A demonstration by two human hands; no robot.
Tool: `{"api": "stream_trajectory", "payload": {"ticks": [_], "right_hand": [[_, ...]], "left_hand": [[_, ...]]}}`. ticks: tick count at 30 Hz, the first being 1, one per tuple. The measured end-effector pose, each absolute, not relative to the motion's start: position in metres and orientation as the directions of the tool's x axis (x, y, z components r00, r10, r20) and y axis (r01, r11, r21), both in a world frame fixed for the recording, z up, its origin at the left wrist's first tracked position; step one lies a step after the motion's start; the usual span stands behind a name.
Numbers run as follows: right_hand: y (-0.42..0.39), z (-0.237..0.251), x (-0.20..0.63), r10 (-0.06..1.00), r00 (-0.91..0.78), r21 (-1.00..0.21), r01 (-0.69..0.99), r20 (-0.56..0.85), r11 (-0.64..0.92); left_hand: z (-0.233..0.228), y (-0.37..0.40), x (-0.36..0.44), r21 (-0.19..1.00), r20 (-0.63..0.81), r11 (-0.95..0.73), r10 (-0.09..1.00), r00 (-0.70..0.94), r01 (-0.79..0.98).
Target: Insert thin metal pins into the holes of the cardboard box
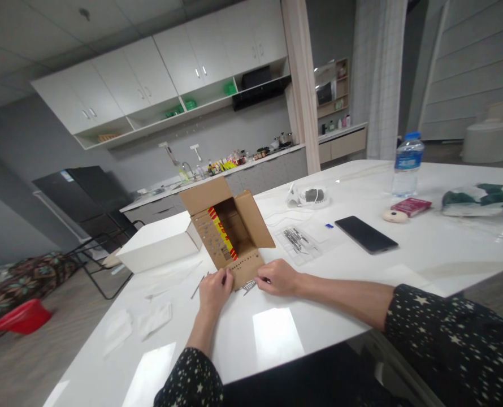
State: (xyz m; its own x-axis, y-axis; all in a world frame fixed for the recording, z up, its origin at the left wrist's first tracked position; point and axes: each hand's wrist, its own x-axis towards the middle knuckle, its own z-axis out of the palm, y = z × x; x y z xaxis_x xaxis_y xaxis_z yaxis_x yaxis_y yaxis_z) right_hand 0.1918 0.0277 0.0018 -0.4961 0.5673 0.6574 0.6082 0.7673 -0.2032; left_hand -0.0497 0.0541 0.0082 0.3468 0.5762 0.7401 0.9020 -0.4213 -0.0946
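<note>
I am working at the white tabletop, where the open box is standing just ahead of my hands. My left hand is touching its front flap; whether that grip is closed, I cannot tell. My right hand is pinching thin nails. Loose ones could be rolling away if I nudge them.

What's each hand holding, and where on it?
Both hands pinch thin metal pins by the cardboard box: left hand one near its top, right hand a small bunch; exact grip spot unclear.
</note>
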Motion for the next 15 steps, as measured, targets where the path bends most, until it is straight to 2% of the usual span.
{"api": "stream_trajectory", "payload": {"ticks": [15], "right_hand": [[0.026, -0.001, 0.192, 0.583, -0.509, -0.217, 0.607, 0.634, 0.765]], "left_hand": [[0.007, 0.039, -0.053, -0.122, 0.743, -0.407, 0.568, 0.355, 0.905]]}}
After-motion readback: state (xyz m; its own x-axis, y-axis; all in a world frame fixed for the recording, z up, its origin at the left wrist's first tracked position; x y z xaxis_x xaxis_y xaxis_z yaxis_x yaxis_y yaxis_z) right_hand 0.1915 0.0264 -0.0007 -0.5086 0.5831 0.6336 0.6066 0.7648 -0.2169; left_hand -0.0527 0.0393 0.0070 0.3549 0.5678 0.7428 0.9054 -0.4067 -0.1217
